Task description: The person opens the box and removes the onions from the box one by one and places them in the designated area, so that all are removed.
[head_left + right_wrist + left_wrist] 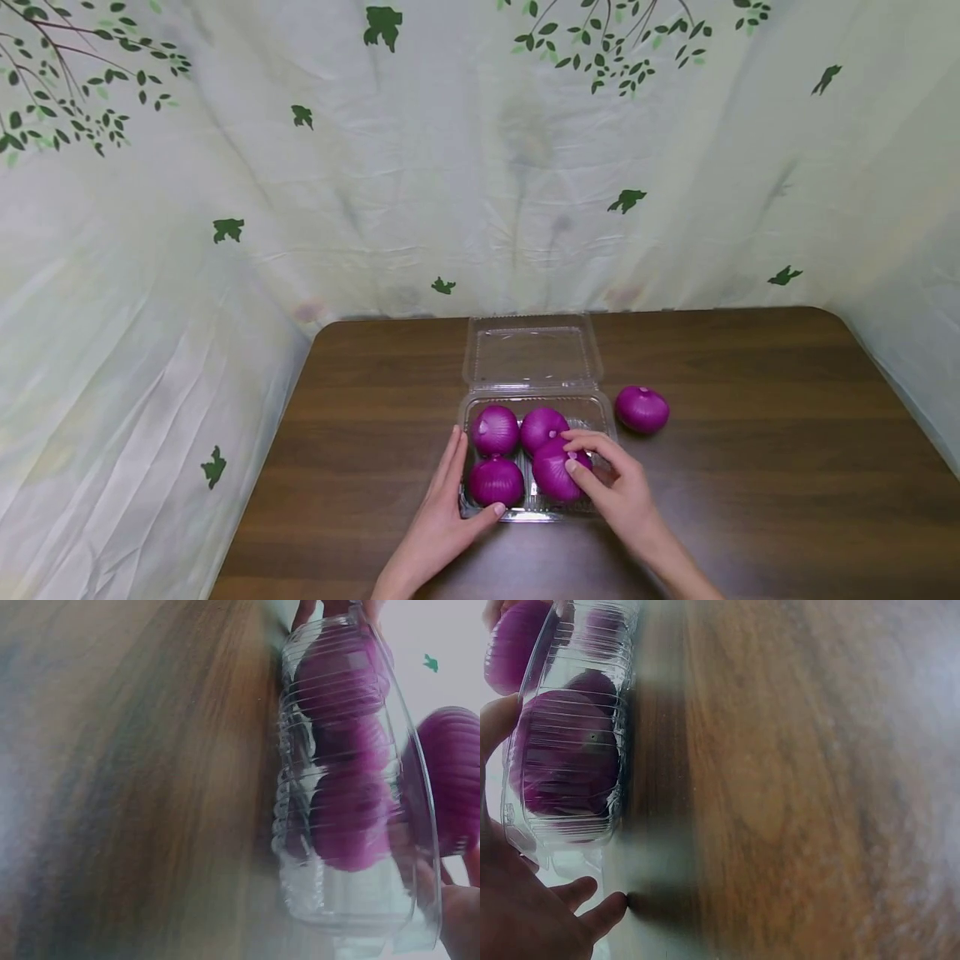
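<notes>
A purple onion (555,475) is held by the fingers and thumb of my right hand (628,493) above the right side of a clear plastic clamshell box (528,517). In the right wrist view this held onion (453,776) shows higher than the box's rim. Three more onions sit in the box: one at back left (495,430), one at front left (497,482) and one at back right (543,427), partly hidden by the held one. Along the box's left side lie the extended fingers of my left hand (438,521), its thumb at the front rim.
The box's hinged lid (532,357) lies folded back toward the table's far edge. Another purple onion (642,409) is on the brown wooden table (765,433), right of the box. A pale curtain (480,192) with leaf prints hangs behind and at both sides.
</notes>
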